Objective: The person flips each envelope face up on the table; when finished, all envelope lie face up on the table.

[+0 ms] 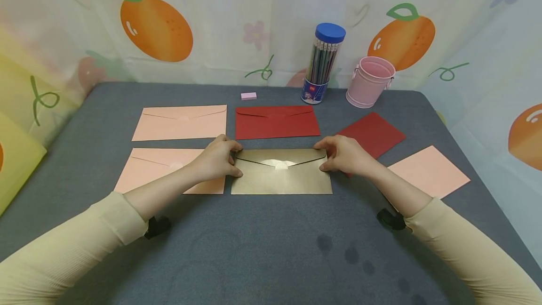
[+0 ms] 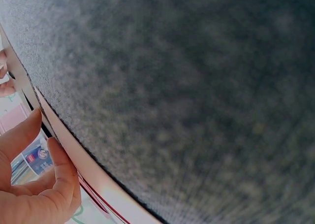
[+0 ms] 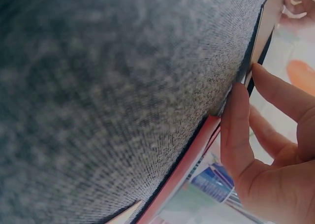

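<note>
A gold envelope point(image 1: 281, 182) lies flap side up in the middle of the grey table. My left hand point(image 1: 218, 158) pinches its left edge near the top corner, thumb on the lower side of the grip. At the opposite edge my right hand point(image 1: 345, 154) pinches it the same way. The left wrist view shows the left thumb and finger point(image 2: 64, 165) at the envelope's thin edge; the right wrist view shows the right fingers point(image 3: 236, 120) at the other end. A red envelope point(image 1: 277, 124) lies just behind the gold one.
Two pale pink envelopes, one behind point(image 1: 179, 128) and one in front point(image 1: 144, 168), lie left, the front one partly under my left arm. A red point(image 1: 374, 133) and a pink envelope point(image 1: 432, 173) lie askew at right. Behind are an eraser point(image 1: 248, 95), pencil tub point(image 1: 322, 62) and pink bucket point(image 1: 368, 86).
</note>
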The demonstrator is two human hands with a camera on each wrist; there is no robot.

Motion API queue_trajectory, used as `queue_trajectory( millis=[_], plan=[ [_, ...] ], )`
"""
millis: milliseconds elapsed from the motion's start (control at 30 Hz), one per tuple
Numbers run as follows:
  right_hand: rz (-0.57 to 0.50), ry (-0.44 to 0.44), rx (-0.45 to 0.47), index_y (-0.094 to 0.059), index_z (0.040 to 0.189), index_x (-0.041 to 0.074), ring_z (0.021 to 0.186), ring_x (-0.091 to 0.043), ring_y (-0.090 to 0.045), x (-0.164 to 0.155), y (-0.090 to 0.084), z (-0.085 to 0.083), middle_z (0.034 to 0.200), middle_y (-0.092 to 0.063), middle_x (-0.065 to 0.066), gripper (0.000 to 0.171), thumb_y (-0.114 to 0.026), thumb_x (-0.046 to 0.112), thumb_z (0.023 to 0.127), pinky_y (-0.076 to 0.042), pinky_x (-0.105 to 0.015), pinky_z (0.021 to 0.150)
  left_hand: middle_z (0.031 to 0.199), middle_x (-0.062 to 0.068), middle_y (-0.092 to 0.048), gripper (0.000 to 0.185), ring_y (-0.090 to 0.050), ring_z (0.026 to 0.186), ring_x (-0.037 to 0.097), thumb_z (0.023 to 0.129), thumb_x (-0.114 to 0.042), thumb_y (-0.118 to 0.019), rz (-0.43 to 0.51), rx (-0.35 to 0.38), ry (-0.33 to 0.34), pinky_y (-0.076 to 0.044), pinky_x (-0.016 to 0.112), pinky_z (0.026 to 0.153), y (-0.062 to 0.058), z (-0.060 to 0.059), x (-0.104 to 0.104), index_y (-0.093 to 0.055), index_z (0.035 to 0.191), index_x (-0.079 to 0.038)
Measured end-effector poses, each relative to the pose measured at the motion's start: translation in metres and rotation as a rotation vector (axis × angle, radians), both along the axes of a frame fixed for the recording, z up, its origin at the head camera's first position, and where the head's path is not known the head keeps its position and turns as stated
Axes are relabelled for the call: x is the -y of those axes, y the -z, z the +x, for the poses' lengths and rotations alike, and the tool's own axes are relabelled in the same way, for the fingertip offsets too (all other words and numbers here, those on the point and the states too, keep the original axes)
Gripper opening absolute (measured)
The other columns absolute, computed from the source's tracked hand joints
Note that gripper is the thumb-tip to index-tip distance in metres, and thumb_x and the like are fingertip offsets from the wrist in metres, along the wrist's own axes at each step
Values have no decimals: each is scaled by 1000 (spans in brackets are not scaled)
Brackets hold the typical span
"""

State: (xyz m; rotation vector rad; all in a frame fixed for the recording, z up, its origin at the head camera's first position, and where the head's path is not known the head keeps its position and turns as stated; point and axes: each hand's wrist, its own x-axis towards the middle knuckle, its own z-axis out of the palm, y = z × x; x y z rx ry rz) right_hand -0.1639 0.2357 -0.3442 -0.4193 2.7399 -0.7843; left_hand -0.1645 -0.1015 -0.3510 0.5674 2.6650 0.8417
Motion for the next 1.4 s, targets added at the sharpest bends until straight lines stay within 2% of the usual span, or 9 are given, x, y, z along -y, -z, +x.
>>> queue_trajectory(
  millis=[133, 333, 433, 533, 667, 867, 967, 1100, 1400],
  plan=[
    [4, -11, -16, -68, 123, 8, 68, -12, -60, 1, 0, 1, 79, -68, -6, 51, -81, 11, 74, -45, -28, 67, 125, 28, -50, 64, -63, 86, 22, 74, -8, -84, -4, -1, 1, -49, 28, 78, 0, 0, 0, -56, 129, 11],
    [5, -22, -62, -71, 118, 8, 96, -22, -56, 2, 0, 4, 100, -65, -12, 48, -83, 11, 71, -43, -29, 76, 127, 28, -49, 64, -63, 88, 23, 75, -8, -83, 1, 11, -2, -49, 28, 78, 0, 0, 0, -55, 130, 11],
    [-5, -25, -67, -71, 118, 7, 98, -23, -57, 3, 0, 5, 101, -66, -14, 47, -83, 11, 72, -44, -29, 77, 128, 28, -49, 64, -63, 89, 23, 76, -7, -83, -3, 12, -1, -50, 29, 78, 0, 1, -1, -55, 130, 11],
    [-18, -18, -60, -69, 119, 6, 88, -18, -64, 0, -2, 3, 105, -65, -16, 46, -83, 12, 75, -46, -28, 75, 126, 27, -49, 63, -61, 89, 24, 75, -7, -83, -12, -1, 2, -50, 31, 79, -2, 0, -2, -56, 129, 11],
    [-29, 28, -26, -67, 121, 9, 70, -10, -67, -8, -9, 0, 114, -64, -17, 44, -81, 13, 79, -49, -28, 71, 127, 24, -49, 64, -57, 91, 25, 76, -10, -82, -31, -23, -2, -51, 35, 83, -7, -2, -13, -55, 130, 9],
    [-29, 123, 44, -61, 130, 11, 76, -16, -72, -28, -21, -11, 131, -63, -16, 46, -75, 17, 86, -53, -26, 67, 129, 20, -51, 65, -58, 96, 26, 78, -15, -81, -18, -49, 27, -50, 38, 88, -25, -9, -52, -53, 134, 5],
    [-42, 159, 58, -58, 133, 9, 85, -21, -74, -41, -26, -17, 135, -61, -18, 48, -73, 18, 88, -56, -25, 70, 133, 18, -52, 65, -58, 110, 27, 80, -17, -80, 1, -52, 64, -50, 39, 99, -32, -14, -80, -52, 136, 2],
    [-61, 206, 57, -56, 135, 7, 86, -23, -72, -58, -29, -26, 136, -59, -20, 50, -72, 18, 89, -59, -26, 72, 139, 14, -50, 66, -52, 126, 25, 83, -20, -79, 33, -22, 109, -46, 39, 109, -35, -23, -116, -50, 140, -3],
    [-55, 313, 85, -51, 140, 5, 83, -1, -63, -104, -28, -44, 138, -56, -24, 54, -68, 24, 93, -55, -19, 76, 141, 14, -51, 64, -49, 126, 23, 86, -20, -75, 113, 64, 207, -47, 37, 106, -33, -35, -172, -48, 141, -3]
  ],
)
